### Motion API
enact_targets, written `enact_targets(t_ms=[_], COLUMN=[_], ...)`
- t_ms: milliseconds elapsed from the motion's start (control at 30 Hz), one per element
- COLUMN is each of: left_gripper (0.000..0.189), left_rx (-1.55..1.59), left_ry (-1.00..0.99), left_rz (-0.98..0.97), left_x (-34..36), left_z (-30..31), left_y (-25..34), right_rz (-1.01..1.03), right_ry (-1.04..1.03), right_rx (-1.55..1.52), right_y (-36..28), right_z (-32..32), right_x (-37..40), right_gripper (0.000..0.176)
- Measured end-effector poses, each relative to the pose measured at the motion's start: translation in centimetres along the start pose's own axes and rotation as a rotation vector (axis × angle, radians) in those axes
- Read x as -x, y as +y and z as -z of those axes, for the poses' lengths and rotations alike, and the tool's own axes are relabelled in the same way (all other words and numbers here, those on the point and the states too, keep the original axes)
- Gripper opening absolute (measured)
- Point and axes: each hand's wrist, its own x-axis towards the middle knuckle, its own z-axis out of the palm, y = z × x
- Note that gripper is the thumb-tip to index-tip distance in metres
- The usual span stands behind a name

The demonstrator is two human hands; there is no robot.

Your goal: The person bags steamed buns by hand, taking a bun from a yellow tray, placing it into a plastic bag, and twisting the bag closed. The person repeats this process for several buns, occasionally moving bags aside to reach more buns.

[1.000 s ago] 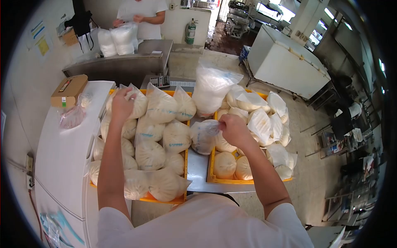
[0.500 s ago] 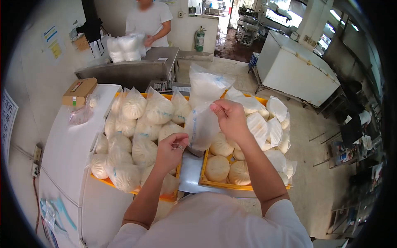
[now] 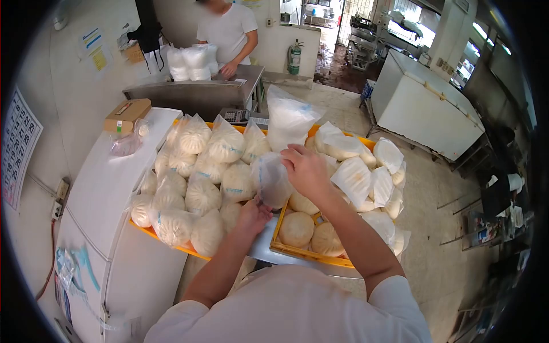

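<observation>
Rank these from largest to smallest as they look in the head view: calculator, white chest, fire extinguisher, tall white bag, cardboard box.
White chest
Tall white bag
Cardboard box
Fire extinguisher and calculator: too alike to rank.

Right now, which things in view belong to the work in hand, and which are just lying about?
In the work:
- translucent bag at both hands, left and right
- bagged buns
- unbagged buns
- left crate, right crate

Apparently just lying about:
- cardboard box
- calculator
</observation>
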Motion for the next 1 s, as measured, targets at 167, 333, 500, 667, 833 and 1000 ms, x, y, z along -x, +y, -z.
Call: enact_targets(t_ms=[167, 333, 500, 667, 833, 1000], left_gripper=[0.013, 0.013, 0.008, 0.009, 0.024, 0.039], left_rx=[0.249, 0.485, 0.575, 0.459, -0.246, -0.380], left_ry=[0.067, 0.009, -0.081, 0.027, 0.029, -0.414], left_rz=[0.004, 0.000, -0.084, -0.143, -0.062, -0.018], left_x=[-0.8, 0.2, -1.6, -2.8, 6.1, 6.2], left_z=[0.3, 0.1, 1.7, 3.1, -2.2, -9.0], left_y=[-1.1, -0.9, -2.3, -3.1, -3.4, -4.9], right_rz=[0.170, -0.318, -0.222, -0.584, -0.769, -1.061], right_ry=[-0.027, -0.229, -0.029, 0.311, 0.501, 0.612], right_rx=[0.223, -0.051, -0.235, -0.725, -0.875, -1.174], right_y=[-0.4, 0.0, 2.5, 2.0, 5.2, 3.2], right_z=[-0.6, 0.1, 0.3, 5.5, 9.2, 9.6], right_x=[-1.6, -3.0, -3.6, -5.4, -2.0, 5.0], right_gripper=[0.006, 0.005, 0.005, 0.010, 0.013, 0.014])
